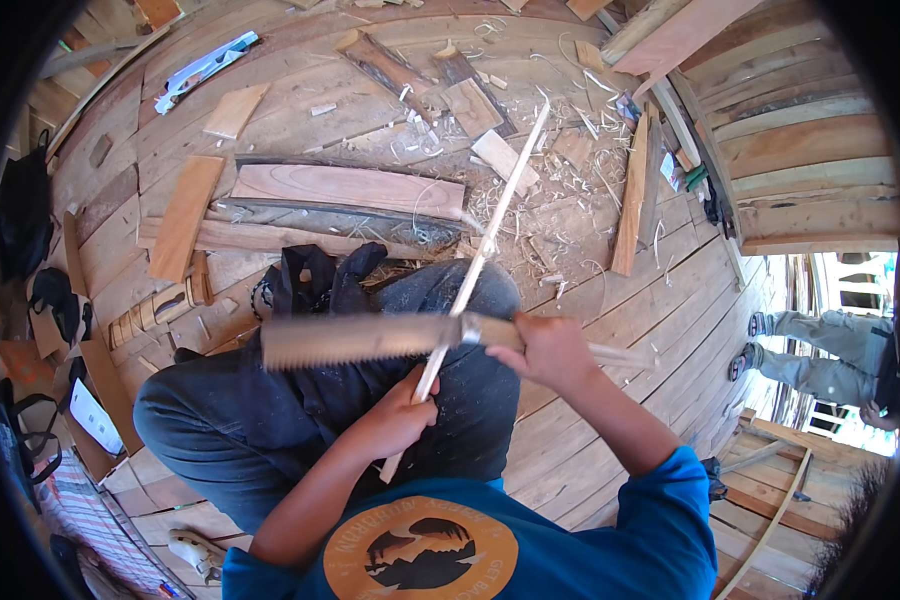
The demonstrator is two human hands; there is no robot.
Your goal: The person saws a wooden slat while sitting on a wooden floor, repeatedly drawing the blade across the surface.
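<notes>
My left hand [398,418] is closed round the lower part of a long, thin pale wooden stick [493,225]. The stick slants up and to the right across my thigh, its far end over the wood shavings. My right hand [550,350] grips the handle of a hand saw [360,341], whose broad blade reaches left across my lap with its toothed edge toward me. Motion smears the blade and the handle's end. In the picture the saw crosses the stick just above my left hand; whether they touch, I cannot tell.
Curly wood shavings [560,215] and offcuts litter the plank floor ahead. A bark-edged board [350,190] lies beyond my knees, with a shorter plank [187,217] to its left. A long narrow board [631,200] lies to the right. Another person [830,340] stands at the far right.
</notes>
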